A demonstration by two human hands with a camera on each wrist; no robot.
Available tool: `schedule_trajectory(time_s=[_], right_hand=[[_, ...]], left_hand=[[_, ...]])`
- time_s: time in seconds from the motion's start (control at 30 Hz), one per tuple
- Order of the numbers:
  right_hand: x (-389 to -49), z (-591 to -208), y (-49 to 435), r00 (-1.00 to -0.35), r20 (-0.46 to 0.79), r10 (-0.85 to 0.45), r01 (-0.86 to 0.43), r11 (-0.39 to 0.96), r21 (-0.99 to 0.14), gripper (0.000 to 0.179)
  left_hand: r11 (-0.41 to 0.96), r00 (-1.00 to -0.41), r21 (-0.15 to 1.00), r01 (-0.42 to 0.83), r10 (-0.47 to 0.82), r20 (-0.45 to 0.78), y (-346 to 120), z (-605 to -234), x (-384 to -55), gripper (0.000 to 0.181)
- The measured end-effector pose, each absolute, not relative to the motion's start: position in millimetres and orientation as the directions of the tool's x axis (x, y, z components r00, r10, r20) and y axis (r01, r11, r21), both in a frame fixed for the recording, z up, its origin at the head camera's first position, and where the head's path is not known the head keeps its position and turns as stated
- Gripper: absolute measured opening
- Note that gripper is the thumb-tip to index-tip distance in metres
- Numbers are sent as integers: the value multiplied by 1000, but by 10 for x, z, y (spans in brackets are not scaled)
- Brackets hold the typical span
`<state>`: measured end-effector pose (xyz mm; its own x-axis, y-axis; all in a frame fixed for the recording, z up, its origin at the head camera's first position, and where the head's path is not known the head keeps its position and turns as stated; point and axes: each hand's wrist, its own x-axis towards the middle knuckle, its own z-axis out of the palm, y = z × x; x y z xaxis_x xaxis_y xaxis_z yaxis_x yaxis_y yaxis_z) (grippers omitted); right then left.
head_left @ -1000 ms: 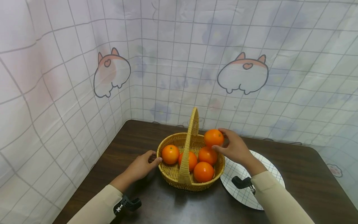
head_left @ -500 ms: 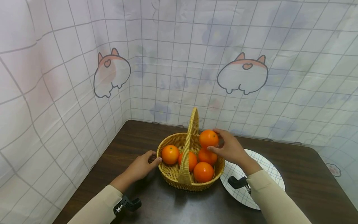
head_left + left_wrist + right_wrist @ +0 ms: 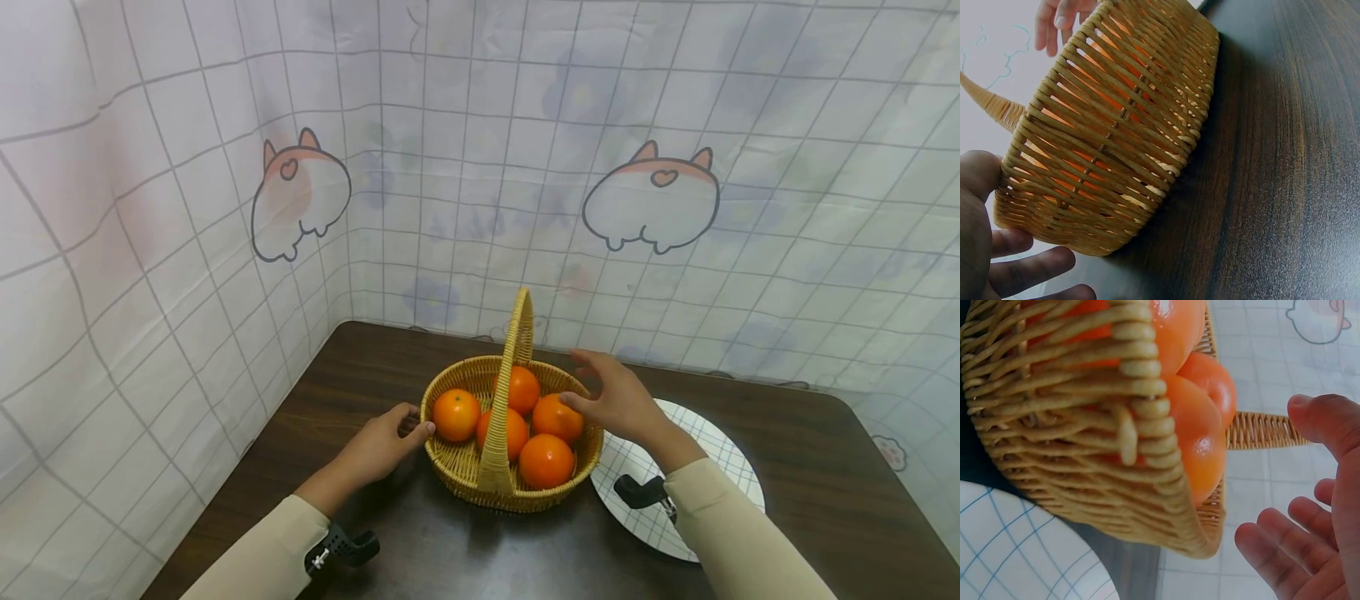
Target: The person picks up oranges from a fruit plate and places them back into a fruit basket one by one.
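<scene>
A yellow wicker basket (image 3: 465, 487) with a tall arched handle (image 3: 517, 325) holds several oranges. On its left side my left hand (image 3: 378, 442) pinches the rim between thumb and index finger; the left wrist view has the thumb (image 3: 982, 172) at the rim and the other fingers apart from the wicker. Over the right rim, my right hand (image 3: 618, 404) is empty, its thumb and fingers spread. Below that hand lies one orange (image 3: 557, 419). Another orange (image 3: 521, 389) rests at the back, partly hidden by the handle.
Beside the basket on the right, a round white plate (image 3: 720, 450) with a grid pattern lies on the dark wooden table (image 3: 817, 492), partly under the right forearm. A white grid-patterned cloth (image 3: 480, 167) hangs behind and to the left.
The right hand has carried an orange leftward and let it go at the back of the basket, behind the handle. The left hand has stayed at the rim.
</scene>
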<state>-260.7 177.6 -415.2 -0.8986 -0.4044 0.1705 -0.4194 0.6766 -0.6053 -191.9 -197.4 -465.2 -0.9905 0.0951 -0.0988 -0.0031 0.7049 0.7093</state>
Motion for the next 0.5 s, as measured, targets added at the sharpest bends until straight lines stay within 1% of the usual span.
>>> schedule_trajectory(time_s=[0.17, 0.3, 0.4, 0.5], right_hand=[[-2613, -4180, 1845, -898, 183, -400, -425, 681, -596, 78], [-2585, -4197, 1908, -891, 203, -407, -446, 692, -567, 74], [-2545, -4203, 1970, -886, 214, -412, -459, 704, -542, 70], [-2500, -4215, 2063, -891, 210, -403, -451, 723, -524, 68]], left_hand=[[708, -990, 706, -6, 93, -102, -1978, -4634, -1925, 55], [724, -990, 690, 4, 99, -99, -2003, -4646, -1923, 58], [746, -991, 664, 46, 119, -65, -2037, -4662, -1915, 55], [750, -988, 652, 115, 152, 0, -2080, -4663, -1904, 50]])
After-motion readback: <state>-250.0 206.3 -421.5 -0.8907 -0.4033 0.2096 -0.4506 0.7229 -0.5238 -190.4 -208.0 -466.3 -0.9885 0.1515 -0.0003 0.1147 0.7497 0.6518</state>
